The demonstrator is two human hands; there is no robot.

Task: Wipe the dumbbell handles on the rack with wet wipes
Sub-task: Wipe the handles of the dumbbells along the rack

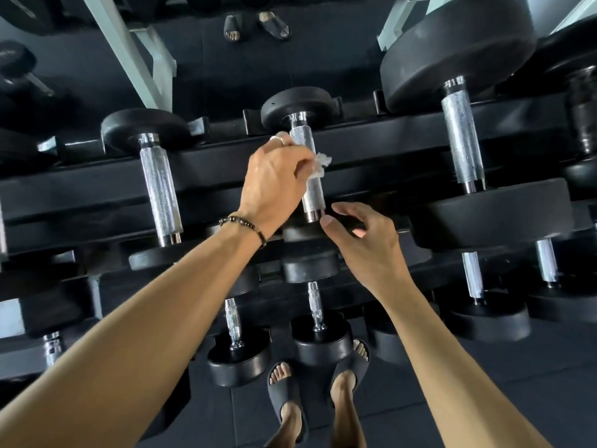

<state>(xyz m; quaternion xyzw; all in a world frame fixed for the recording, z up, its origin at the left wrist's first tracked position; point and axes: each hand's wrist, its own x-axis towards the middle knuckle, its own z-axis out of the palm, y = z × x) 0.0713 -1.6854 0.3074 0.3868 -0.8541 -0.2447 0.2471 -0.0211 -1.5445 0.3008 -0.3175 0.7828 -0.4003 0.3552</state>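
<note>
A black tiered rack (pixel 371 137) fills the view from nine o'clock to three o'clock, its rails running side to side and carrying rows of dumbbells. The biggest dumbbell (pixel 462 140) sits at two o'clock, its broad black heads at either end of a knurled chrome handle. A mid-sized one (pixel 158 189) lies at nine o'clock, and smaller ones rest on the lower tier toward six o'clock.

The centre dumbbell (pixel 298 106) lies on the top tier just above the middle of the view. Its handle (pixel 311 176) has its long axis running from twelve o'clock down to six o'clock, leaning slightly to the right at the near end; the far head points away from the person, the near head is hidden under the hands.

The left hand (pixel 274 185) reaches in from seven o'clock, a beaded bracelet (pixel 245 226) at the wrist. Its grip curls round the handle with a crumpled white wet wipe (pixel 319 166) pinched against the metal, the wipe bunching out on the right side of the bar.

The right hand (pixel 361 234) comes from five o'clock. Its grip is loose and holds nothing, fingers gently bent, the thumb tip just beside the near end of the handle; whether it touches the chrome I cannot tell.

At six o'clock, feet in dark slides (pixel 287 405) stand on the dark floor (pixel 452 399).
</note>
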